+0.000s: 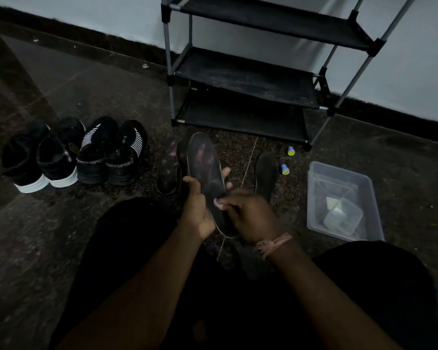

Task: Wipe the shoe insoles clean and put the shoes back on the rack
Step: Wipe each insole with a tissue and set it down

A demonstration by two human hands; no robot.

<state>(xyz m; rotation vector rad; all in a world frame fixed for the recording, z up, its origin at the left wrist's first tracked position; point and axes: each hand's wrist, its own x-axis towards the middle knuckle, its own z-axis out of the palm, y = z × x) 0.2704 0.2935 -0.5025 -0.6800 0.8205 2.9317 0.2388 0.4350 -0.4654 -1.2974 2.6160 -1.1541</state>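
Observation:
My left hand point(196, 205) grips a dark insole point(205, 165) with pinkish stains, holding it tilted above the floor. My right hand point(248, 213) pinches a small pale wipe point(217, 203) against the insole's lower part. Two more stained insoles point(168, 168) lie on the floor just left of it, and a plain dark insole point(265, 174) lies to the right. Two pairs of black shoes stand at the left: one with white soles point(39, 157), one with striped sides point(111, 152). The black shoe rack point(248, 74) stands against the wall, its visible shelves bare.
A clear plastic tub point(344, 202) with a smaller clear container inside sits on the floor at the right. Two small blue-and-yellow bottles point(287, 160) lie near the rack's foot. My dark-clothed legs fill the bottom of the view. The floor is dark speckled stone.

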